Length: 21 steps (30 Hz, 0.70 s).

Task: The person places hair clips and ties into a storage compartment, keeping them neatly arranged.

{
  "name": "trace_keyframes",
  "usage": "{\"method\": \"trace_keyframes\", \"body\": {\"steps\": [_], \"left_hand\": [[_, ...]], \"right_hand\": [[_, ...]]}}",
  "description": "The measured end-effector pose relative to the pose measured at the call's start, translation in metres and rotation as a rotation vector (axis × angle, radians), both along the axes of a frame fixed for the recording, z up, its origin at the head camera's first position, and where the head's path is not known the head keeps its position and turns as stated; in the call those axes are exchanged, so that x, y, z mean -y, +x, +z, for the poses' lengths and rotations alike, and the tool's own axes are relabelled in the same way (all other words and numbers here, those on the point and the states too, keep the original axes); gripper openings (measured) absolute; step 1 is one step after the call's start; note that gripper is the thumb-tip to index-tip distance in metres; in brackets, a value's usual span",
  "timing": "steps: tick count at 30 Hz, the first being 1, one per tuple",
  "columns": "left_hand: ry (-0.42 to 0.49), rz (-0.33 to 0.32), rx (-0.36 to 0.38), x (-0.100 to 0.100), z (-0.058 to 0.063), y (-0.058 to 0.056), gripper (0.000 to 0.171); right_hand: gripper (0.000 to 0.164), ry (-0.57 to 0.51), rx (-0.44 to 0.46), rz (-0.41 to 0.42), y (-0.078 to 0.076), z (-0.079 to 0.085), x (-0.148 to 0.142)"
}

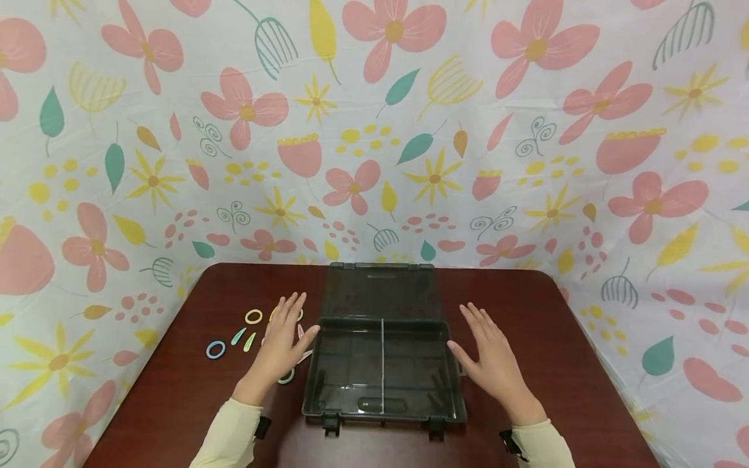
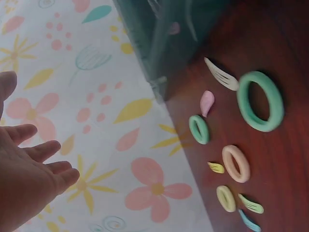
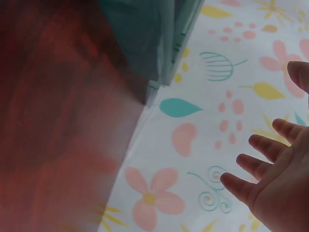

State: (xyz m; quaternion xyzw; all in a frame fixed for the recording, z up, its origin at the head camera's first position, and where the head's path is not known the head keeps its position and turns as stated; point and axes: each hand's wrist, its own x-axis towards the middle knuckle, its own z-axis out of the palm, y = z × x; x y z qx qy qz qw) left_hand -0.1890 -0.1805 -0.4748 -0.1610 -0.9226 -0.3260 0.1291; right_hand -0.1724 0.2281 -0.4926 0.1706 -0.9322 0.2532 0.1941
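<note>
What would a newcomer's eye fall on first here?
Probably the open dark box at the middle of the table, flanked by the left fingers and right fingers. Next come pastel rings and hair clips scattered left of the box, then the flowered cloth behind the table.

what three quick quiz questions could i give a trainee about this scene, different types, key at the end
1. In the head view, where do the rings and clips lie relative to the case?
a) beyond it
b) to its right
c) to its left

2. True or false: the right grip is holding a clip.

3. Fill in the colour: in the head view, the leftmost ring is ____.

Key: 1. c. 2. False; the right grip is open and holds nothing. 3. Blue.
</note>
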Motion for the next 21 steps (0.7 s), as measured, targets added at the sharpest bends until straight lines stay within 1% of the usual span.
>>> {"method": "trace_keyframes", "body": {"steps": [6, 12, 15, 18, 21], "left_hand": [[0.096, 0.034, 0.042, 0.017, -0.011, -0.001, 0.064], [0.165, 0.081, 0.059, 0.033, -0.03, -0.001, 0.061], [0.221, 0.119, 0.07, 0.039, -0.039, 0.0, 0.058], [0.28, 0.15, 0.105, 0.043, -0.046, 0.004, 0.055], [0.32, 0.187, 0.16, 0.046, -0.052, 0.007, 0.052]], "right_hand": [[0.075, -0.062, 0.031, -0.007, 0.0, -0.011, -0.005], [0.074, -0.137, 0.097, -0.003, 0.004, -0.021, -0.009], [0.074, -0.189, 0.165, 0.001, 0.005, -0.026, -0.009], [0.072, -0.242, 0.238, -0.007, 0.007, -0.032, -0.009], [0.071, -0.289, 0.293, -0.012, 0.008, -0.038, -0.01]]}}
